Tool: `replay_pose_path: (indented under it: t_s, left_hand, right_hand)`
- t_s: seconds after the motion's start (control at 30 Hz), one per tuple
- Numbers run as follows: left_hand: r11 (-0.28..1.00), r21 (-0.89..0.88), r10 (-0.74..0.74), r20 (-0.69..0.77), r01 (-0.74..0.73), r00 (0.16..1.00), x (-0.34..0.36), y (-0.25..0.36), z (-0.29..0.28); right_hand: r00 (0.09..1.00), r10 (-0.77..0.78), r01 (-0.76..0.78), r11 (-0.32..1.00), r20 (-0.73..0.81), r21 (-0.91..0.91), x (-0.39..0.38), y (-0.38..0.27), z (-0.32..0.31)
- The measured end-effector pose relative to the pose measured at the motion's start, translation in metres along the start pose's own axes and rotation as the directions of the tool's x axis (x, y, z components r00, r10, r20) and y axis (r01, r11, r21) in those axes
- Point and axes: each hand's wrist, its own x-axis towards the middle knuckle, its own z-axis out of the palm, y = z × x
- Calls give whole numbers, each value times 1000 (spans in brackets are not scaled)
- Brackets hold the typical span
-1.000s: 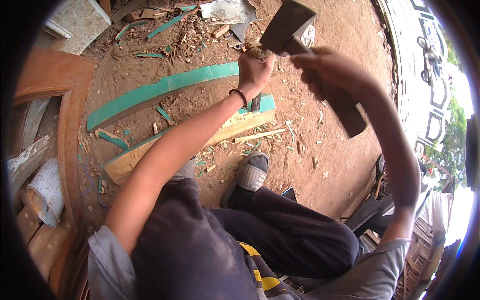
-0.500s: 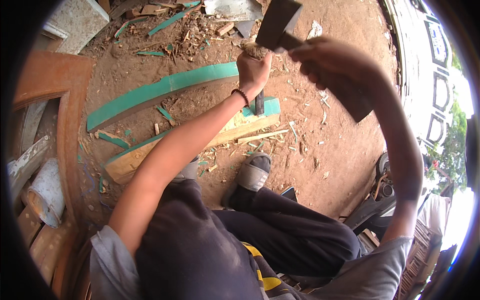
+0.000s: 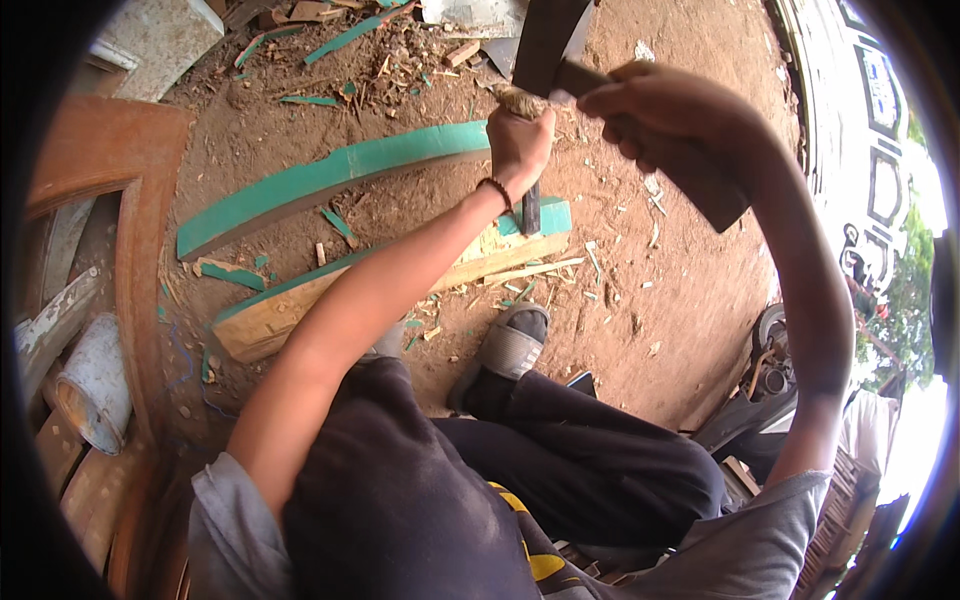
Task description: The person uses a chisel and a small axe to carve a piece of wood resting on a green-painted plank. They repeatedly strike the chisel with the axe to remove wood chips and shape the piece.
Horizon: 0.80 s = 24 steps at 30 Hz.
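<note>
Head cam: L hand [image 3: 522, 150] clenched round upright chisel [image 3: 531, 212], blade on R end of near green-topped beam [image 3: 490, 262]; R hand [image 3: 660, 105] grips dark block-headed hammer [image 3: 545, 45], head just beyond chisel's frayed top. Best: hit sq. on that top, short blows, L thumb kept low, beam steady. Surface: dirt floor [image 3: 640, 270] w/ green chips [image 3: 340, 226]; 2nd green beam [image 3: 340, 170] on far side, brown door frame [image 3: 150, 150] at left.
</note>
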Motion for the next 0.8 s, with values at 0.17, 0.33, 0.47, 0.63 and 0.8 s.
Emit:
replay_pose_path:
  t_s: [0.17,0.33,0.47,0.63,0.8]
  left_hand:
    - [996,51,-82,48,79,996,12,-21,-7]
    - [999,42,-18,-1,18,1000,10,-15,0]
    - [879,349,-383,107,326,918,-27,-13,-22]
    - [960,267,35,180,-83,983,-31,-19,-12]
    - [996,-32,83,213,-78,974,-19,-5,29]
  right_hand:
    - [936,-198,229,970,-291,77,-12,-30,-19]
    - [928,-211,281,938,-307,205,-4,-19,5]
    - [981,132,-125,991,139,-57,13,12,26]
    - [996,83,-76,957,-13,279,-22,39,33]
    - [971,105,42,809,-214,587,-79,80,6]
